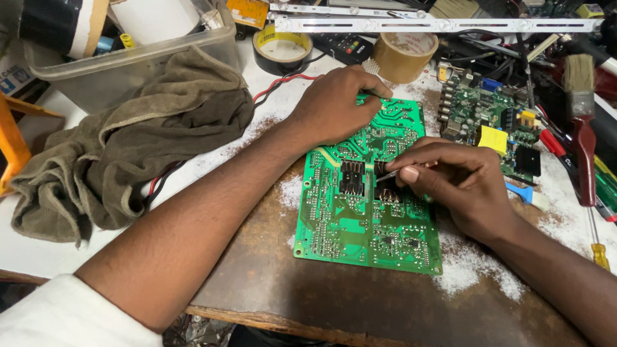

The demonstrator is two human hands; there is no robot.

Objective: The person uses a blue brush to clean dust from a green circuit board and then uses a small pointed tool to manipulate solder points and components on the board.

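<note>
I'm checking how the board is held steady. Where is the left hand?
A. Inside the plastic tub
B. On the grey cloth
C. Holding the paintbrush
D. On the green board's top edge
D: the left hand presses on the top edge of the green board, while the right hand works a thin tool at its middle.

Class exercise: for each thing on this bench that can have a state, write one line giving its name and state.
Green circuit board: solder side up, flat on the bench.
Left hand: pressing the board's top edge.
Right hand: pinching a thin metal tool, tip on the board.
Olive cloth: crumpled.
Brown tape roll: lying flat.
Paintbrush: lying unused.
</note>
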